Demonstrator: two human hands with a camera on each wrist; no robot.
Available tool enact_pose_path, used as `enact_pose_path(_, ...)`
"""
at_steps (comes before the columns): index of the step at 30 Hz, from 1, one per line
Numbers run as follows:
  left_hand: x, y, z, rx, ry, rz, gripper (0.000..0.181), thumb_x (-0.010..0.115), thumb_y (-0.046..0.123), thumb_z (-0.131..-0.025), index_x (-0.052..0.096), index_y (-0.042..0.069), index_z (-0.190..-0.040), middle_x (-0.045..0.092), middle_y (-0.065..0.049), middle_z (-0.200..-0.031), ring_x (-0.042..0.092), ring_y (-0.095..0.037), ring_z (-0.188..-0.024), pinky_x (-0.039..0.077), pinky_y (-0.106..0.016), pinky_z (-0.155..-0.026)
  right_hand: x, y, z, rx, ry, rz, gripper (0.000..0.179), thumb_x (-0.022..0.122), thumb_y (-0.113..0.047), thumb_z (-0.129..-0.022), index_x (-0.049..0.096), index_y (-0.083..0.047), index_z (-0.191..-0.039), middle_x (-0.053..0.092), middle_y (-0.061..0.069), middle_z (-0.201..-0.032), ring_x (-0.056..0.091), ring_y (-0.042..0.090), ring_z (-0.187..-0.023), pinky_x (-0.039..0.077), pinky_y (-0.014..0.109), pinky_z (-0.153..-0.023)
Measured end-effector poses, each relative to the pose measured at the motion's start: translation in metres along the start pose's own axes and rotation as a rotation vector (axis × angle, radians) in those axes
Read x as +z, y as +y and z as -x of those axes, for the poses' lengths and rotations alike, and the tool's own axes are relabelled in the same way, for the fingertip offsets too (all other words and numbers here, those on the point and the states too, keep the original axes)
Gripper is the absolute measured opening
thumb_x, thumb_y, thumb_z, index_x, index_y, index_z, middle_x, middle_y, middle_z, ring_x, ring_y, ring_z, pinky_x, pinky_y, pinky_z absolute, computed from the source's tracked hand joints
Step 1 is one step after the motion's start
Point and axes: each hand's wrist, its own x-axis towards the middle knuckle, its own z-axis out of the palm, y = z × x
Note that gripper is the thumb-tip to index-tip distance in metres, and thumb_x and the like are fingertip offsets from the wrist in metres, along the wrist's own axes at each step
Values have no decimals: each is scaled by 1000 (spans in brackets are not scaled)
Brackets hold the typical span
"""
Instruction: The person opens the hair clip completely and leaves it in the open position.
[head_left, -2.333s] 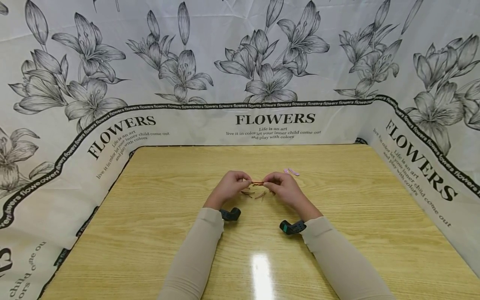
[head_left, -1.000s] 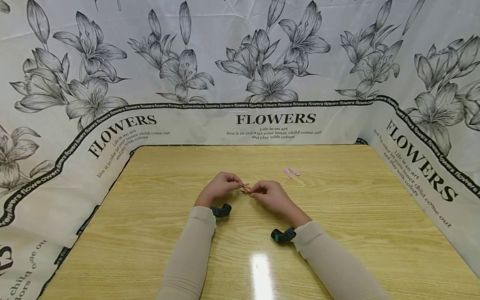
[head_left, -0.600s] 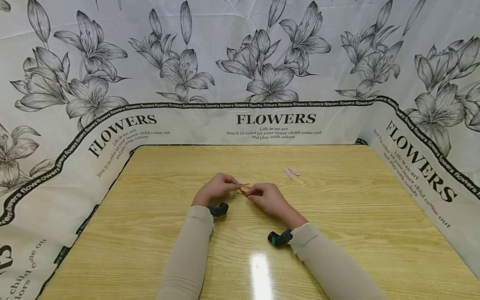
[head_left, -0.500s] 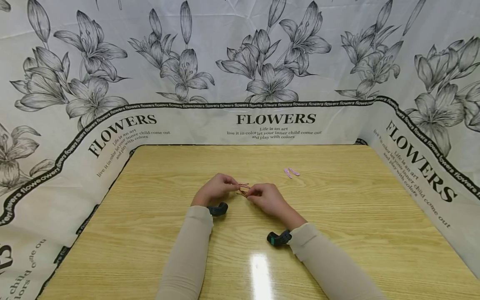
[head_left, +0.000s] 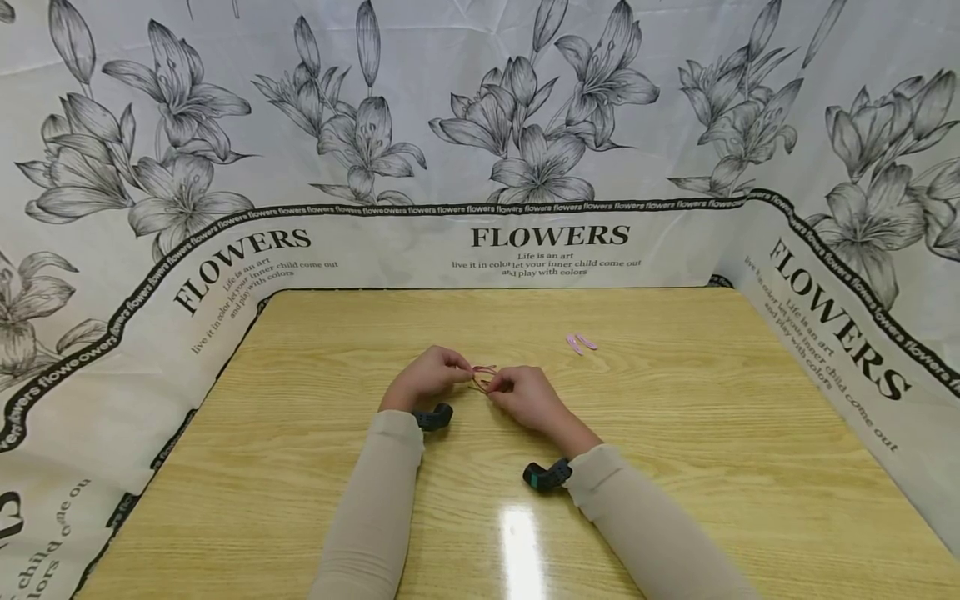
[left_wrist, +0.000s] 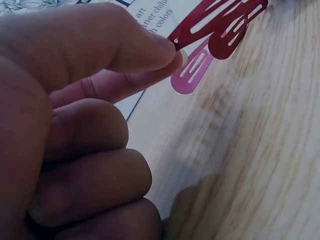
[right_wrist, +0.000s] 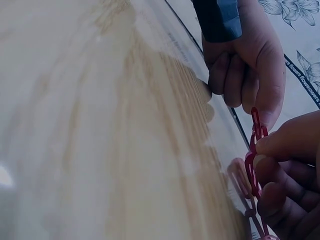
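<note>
In the head view both hands meet above the middle of the table over a small bunch of slim red snap hair clips [head_left: 483, 377]. My left hand [head_left: 431, 377] pinches one end of a dark red hair clip [left_wrist: 202, 25] between thumb and index finger; its other fingers are curled. Another dark red clip [left_wrist: 228, 44] overlaps it. On the other side, my right hand [head_left: 528, 397] pinches a red clip [right_wrist: 251, 175] with its fingertips. Whether the clips are linked, I cannot tell. Below them, a pink clip shape [left_wrist: 191, 76] may be a reflection.
Two pink hair clips [head_left: 581, 343] lie on the glossy wooden table [head_left: 675, 375], beyond the right hand. A white fabric with flower prints [head_left: 397, 242] stands around the back and sides of the table. Each wrist wears a black camera mount [head_left: 547, 475].
Both hands have shifted left with the clips, and the right hand has come nearer the person. Over the last half second they move only slightly left, still pinching the clips.
</note>
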Motion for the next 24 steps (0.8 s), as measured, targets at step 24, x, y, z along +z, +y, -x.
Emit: enact_pose_path(24,8,5,-2,-2,60,-207,13,61,17,-90,74,16,-91,60,-2,-72,42,-13,-53,41,-26,-56,8,-6,-4,-33,28,168,6,70,-11,-84,74,-15,-83,71,-3,-81,61,10,-75,51,30,-72)
